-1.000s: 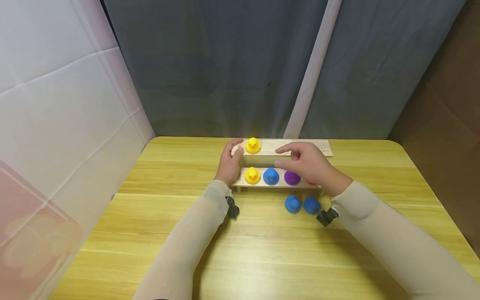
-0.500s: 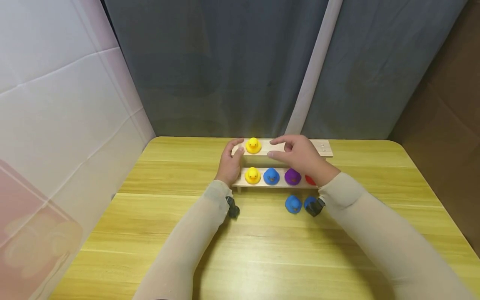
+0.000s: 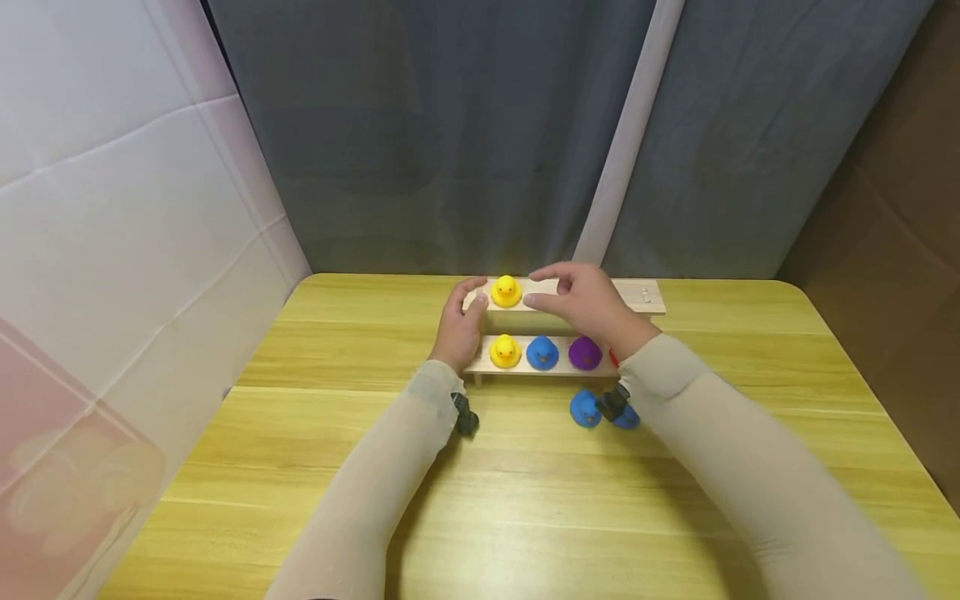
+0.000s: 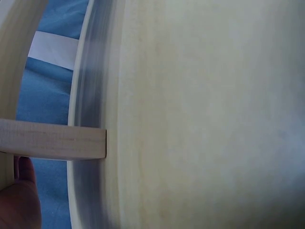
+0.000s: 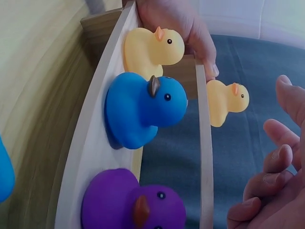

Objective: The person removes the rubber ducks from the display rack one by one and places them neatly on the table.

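A two-tier wooden rack [image 3: 633,292] stands at the back of the table. My left hand [image 3: 457,330] grips its left end, thumb against the upper board's edge. On the upper board sits one yellow rubber duck [image 3: 506,292]. Just right of that duck is my right hand [image 3: 588,302], thumb and index finger apart with nothing between them. The lower board bears a yellow duck [image 3: 506,352], a blue duck [image 3: 542,353], a purple duck [image 3: 584,353] and a red duck [image 3: 613,358], mostly hidden by the right wrist. In the right wrist view, the other right fingers [image 5: 270,183] curl loosely.
Two more blue ducks lie on the table before the rack: one blue duck [image 3: 583,409] is largely visible, the other blue duck [image 3: 628,418] is partly covered by the black wrist camera [image 3: 613,403]. A grey curtain [image 3: 420,150] hangs behind the table [image 3: 510,517].
My right hand has moved left and slightly back along the upper board towards the yellow duck. My left hand and the ducks have stayed in place.
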A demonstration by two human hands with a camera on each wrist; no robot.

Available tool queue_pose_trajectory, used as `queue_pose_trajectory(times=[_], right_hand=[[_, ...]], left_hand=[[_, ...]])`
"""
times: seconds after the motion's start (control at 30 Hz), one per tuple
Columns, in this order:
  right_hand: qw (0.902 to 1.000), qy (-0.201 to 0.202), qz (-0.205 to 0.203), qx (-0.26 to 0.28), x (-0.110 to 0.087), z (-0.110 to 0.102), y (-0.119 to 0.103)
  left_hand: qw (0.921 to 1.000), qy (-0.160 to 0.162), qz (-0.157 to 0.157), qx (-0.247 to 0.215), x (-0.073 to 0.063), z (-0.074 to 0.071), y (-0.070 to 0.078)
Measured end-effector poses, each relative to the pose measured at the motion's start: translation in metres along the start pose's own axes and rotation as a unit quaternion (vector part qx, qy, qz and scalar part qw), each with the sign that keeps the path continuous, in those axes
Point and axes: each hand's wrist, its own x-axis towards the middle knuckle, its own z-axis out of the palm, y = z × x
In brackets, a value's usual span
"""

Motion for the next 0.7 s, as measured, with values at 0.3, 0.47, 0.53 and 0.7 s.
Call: queue_pose_trajectory(times=[0.3, 0.47, 0.53, 0.7], right_hand=[[0.9996, -0.013, -0.022, -0.008, 0.012, 0.008, -0.005], [0.9996, -0.021, -0.008, -0.020, 0.019, 0.011, -0.008], [0.9994, -0.022, -0.001, -0.027, 0.021, 0.012, -0.010], [0.9989, -0.027, 0.000, -0.040, 0.028, 0.016, -0.015]], left_hand=[[1.0000, -0.004, -0.003, -0.002, 0.001, -0.002, 0.000], [1.0000, -0.005, 0.001, -0.003, 0.000, -0.003, 0.000], [1.0000, -0.004, 0.002, -0.004, -0.001, -0.004, 0.000], [1.0000, -0.003, 0.007, -0.006, 0.000, -0.005, 0.000]])
